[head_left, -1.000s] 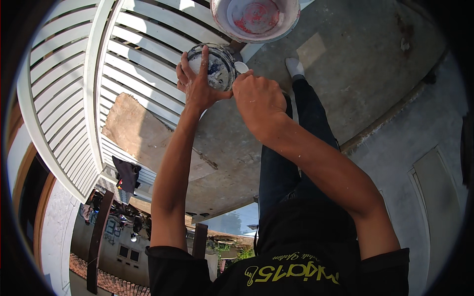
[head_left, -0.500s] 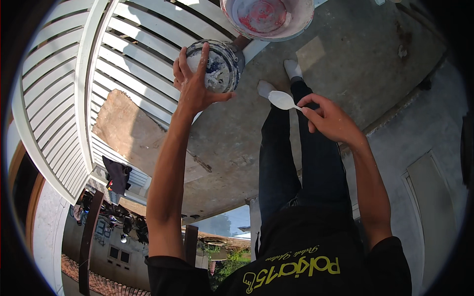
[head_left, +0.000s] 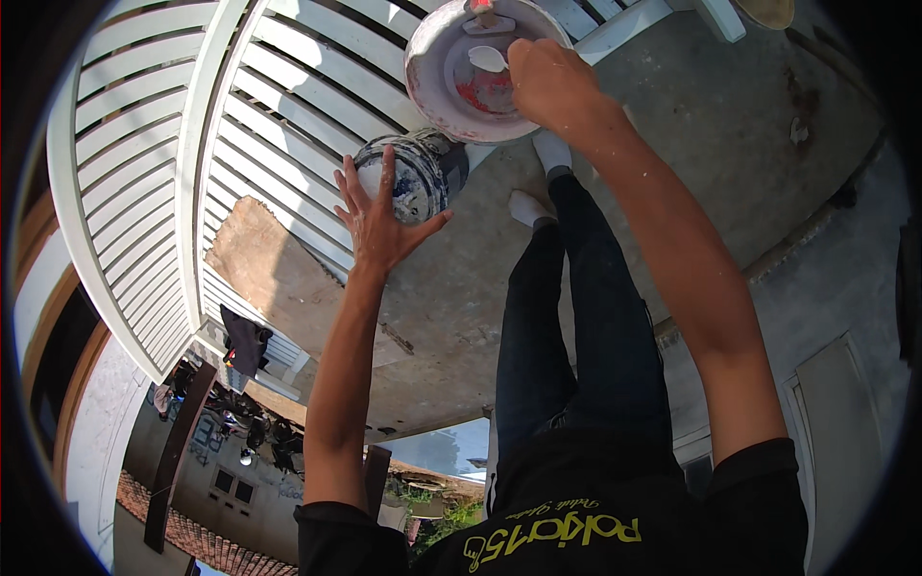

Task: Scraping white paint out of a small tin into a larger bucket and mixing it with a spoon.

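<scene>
My right hand (head_left: 555,88) is closed around the handle of a white spoon (head_left: 488,60), whose bowl hangs over a wide whitish bucket (head_left: 423,82). Red stains mark the inside of that bucket, and a flat tool with a red part (head_left: 488,23) is at its far side. To the left, my left hand (head_left: 380,235) spreads its fingers across the top of a paint-smeared can (head_left: 408,192) with a dark side. White and dark blue smears cover the can's top. Whether the left fingertips press on it, I cannot tell.
White slatted railing (head_left: 288,125) runs along the left and behind the can. A brown board (head_left: 259,235) lies against the slats. Dark cloth (head_left: 245,341) hangs farther down. My feet in white socks (head_left: 530,206) stand on the concrete floor (head_left: 691,144), just below the bucket.
My right hand has carried the spoon up and away from above my legs to over the bucket. The left hand stays at the can, fingers still spread. The view has shifted slightly.
</scene>
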Motion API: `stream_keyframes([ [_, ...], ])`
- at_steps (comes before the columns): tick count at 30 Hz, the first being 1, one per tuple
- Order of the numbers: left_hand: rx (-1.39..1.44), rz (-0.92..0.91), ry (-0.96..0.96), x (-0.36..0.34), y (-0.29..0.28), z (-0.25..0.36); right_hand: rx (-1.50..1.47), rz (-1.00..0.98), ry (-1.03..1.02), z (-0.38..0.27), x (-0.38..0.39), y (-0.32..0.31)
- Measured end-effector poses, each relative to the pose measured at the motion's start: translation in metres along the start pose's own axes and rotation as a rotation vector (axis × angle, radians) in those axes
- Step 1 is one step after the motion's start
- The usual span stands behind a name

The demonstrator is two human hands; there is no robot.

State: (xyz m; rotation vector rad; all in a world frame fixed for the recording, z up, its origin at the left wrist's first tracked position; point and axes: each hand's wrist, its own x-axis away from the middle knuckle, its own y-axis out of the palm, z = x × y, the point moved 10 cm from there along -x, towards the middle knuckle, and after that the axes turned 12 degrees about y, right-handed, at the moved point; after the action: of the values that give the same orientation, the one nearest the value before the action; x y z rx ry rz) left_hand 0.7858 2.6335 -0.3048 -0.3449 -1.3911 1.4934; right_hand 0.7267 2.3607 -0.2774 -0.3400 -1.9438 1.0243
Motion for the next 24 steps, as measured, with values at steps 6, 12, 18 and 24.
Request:
stream_keyframes([
  [6, 0.021, 0.127, 0.097, -0.005, -0.015, 0.011, 0.035, 0.376, -0.295, -0.022, -0.004, 0.003],
  [12, 0.038, 0.112, 0.150, -0.005, -0.014, 0.006, -0.919, -0.517, -0.104, -0.001, 0.089, 0.069],
  [18, 0.010, 0.227, 0.250, -0.006, -0.008, 0.006, -1.192, -0.494, 0.231, -0.012, 0.063, 0.195],
  [24, -0.051, 0.327, 0.336, -0.005, -0.008, 0.011, -1.024, -0.121, 0.010, -0.060, 0.031, 0.172],
])
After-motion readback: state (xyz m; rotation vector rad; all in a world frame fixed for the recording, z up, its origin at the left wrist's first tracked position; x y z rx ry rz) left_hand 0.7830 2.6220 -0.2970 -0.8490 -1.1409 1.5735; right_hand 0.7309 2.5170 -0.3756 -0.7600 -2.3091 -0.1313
